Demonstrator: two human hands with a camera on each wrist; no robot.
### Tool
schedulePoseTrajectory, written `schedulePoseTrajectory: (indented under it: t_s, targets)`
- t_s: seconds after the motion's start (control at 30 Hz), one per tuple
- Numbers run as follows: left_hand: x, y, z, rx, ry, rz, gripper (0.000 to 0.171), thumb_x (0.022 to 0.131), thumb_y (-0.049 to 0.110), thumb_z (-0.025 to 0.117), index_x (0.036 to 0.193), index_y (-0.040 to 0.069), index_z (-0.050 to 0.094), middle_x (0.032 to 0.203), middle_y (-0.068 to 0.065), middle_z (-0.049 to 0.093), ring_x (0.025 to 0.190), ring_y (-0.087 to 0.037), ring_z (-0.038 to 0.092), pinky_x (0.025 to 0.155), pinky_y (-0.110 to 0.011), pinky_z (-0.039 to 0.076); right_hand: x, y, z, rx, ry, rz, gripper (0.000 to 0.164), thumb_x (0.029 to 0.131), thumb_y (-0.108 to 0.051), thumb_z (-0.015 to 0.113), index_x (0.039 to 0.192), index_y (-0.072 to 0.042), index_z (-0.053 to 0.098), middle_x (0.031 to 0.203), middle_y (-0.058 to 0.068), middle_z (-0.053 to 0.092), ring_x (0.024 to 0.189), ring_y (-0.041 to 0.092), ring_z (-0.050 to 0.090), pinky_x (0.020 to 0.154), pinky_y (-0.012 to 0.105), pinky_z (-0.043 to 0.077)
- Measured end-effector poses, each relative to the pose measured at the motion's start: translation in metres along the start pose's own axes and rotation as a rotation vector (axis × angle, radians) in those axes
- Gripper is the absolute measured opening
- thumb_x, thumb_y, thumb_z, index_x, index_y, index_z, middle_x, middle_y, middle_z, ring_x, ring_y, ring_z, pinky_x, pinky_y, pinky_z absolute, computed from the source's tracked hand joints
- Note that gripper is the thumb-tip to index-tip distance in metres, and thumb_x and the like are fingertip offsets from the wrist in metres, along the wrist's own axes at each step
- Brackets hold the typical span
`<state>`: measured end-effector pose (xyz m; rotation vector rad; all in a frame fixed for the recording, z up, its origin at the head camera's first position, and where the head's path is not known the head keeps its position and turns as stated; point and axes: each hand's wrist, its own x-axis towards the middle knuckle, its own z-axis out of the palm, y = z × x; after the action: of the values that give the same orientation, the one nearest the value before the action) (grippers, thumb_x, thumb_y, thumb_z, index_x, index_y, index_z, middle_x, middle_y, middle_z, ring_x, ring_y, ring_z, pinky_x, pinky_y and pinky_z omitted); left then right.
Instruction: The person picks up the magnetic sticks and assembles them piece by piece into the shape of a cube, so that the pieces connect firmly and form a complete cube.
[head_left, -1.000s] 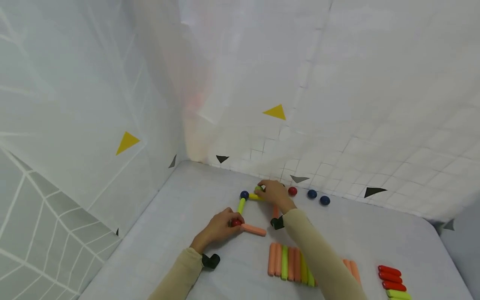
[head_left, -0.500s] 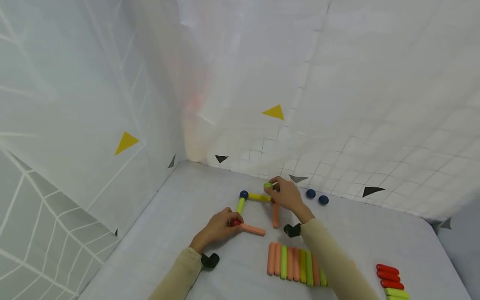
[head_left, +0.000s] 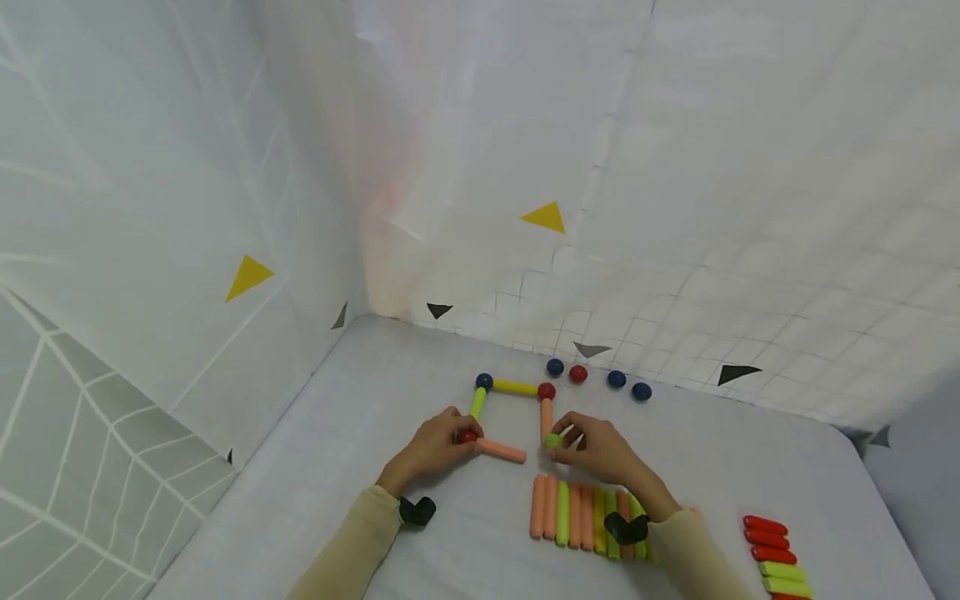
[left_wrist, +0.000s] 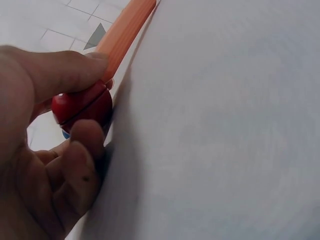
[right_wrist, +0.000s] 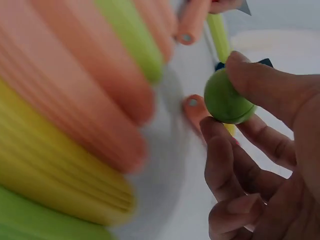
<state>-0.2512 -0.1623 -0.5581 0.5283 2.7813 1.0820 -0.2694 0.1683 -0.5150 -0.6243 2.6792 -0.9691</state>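
Note:
My left hand (head_left: 433,443) grips a red ball (left_wrist: 82,106) at the front left corner of a frame of sticks and balls. From that ball an orange stick (head_left: 501,451) runs to the right, its far end free. A lime stick (head_left: 477,404) leads back to a blue ball (head_left: 484,382), and a yellow stick (head_left: 516,388) joins that to another red ball (head_left: 547,391). A second orange stick (head_left: 546,419) comes forward from there. Between thumb and fingers, my right hand (head_left: 600,448) pinches a green ball (right_wrist: 227,97), right by this stick's near end.
A row of orange, lime and yellow sticks (head_left: 575,517) lies in front of the frame, partly under the right wrist. Shorter red sticks (head_left: 770,540) and lime ones lie at the right. Behind, along the wall, sit blue balls (head_left: 617,379) and a red ball (head_left: 577,373).
My right hand has carried the green ball from the back of the frame forward to the near end of the orange stick. The left hand keeps its hold on the red ball.

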Motion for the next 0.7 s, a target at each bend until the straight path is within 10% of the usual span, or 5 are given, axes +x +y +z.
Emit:
schedulePoseTrajectory:
  t_s: [0.7]
  targets:
    - [0.000, 0.000, 0.000, -0.027, -0.001, -0.014, 0.014, 0.102, 0.033, 0.072, 0.115, 0.028, 0.073, 0.099, 0.002, 0.054, 0.084, -0.015, 0.051, 0.070, -0.028, 0.040, 0.003, 0.002, 0.029, 0.124, -0.069, -0.002, 0.038, 0.092, -0.035, 0.084, 0.120, -0.016, 0.065, 0.102, 0.000, 0.072, 0.086, 0.014, 0.067, 0.075, 0.026, 0.056]
